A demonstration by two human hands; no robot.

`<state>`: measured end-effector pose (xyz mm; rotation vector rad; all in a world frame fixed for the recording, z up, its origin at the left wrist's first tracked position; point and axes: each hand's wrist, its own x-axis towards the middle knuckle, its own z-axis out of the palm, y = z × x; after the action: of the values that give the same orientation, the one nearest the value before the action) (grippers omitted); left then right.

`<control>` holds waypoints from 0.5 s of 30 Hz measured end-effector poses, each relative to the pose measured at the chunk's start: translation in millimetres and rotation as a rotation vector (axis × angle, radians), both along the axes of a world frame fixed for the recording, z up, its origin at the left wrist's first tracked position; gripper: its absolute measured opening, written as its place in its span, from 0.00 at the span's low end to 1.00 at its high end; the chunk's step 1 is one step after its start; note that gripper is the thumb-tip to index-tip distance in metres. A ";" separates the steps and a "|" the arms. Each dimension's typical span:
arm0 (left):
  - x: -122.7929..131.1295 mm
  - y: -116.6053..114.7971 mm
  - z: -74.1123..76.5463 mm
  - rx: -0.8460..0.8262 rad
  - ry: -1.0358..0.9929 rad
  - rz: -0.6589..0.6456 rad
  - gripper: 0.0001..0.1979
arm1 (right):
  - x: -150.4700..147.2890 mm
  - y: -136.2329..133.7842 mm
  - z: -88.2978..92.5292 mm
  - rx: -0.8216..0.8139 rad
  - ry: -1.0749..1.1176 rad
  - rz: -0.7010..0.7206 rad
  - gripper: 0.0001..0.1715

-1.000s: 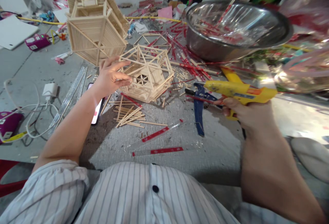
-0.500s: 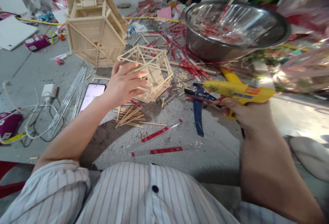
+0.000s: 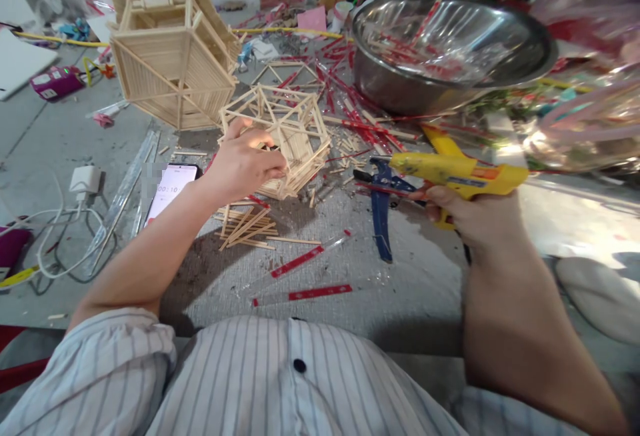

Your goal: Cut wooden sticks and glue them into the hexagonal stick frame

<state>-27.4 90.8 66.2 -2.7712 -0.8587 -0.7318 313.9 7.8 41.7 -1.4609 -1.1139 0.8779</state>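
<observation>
My right hand (image 3: 463, 213) is wrapped round a yellow glue gun (image 3: 450, 171), its nozzle pointing left. Below the nozzle lies a blue-handled cutter-like tool (image 3: 381, 223). My left hand (image 3: 247, 159) has its fingers curled over the near left side of a small frame of wooden sticks (image 3: 305, 146), with the fingertips partly hidden. Behind it on the left stands a larger house-like stick model (image 3: 175, 76). A pile of loose wooden sticks (image 3: 250, 228) lies just below my left hand.
A steel bowl (image 3: 400, 93) with red and clear wrappers sits at the back right. A phone (image 3: 173, 189) lies beside my left forearm. A white charger (image 3: 85, 181) with cables lies at left. Red and clear strips (image 3: 320, 293) lie in front, and short stick pieces (image 3: 350, 149) are scattered mid-table.
My left hand's fingers have gone from spread out to curled in at the small stick frame. The whole view has shifted slightly. My right hand keeps the glue gun in the same place.
</observation>
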 end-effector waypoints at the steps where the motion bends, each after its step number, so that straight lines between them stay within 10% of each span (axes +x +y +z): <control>1: -0.3 0.0 0.7 -0.014 0.014 0.002 0.19 | 1.0 0.3 -1.2 0.001 -0.004 0.003 0.28; 15: -1.1 -7.7 8.8 -0.154 0.008 0.027 0.14 | 1.7 0.9 -4.2 -0.008 -0.035 0.019 0.20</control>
<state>-28.4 83.2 75.1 -2.8873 -0.9890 -0.6764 315.6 8.8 37.5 -1.4799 -1.1528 0.8735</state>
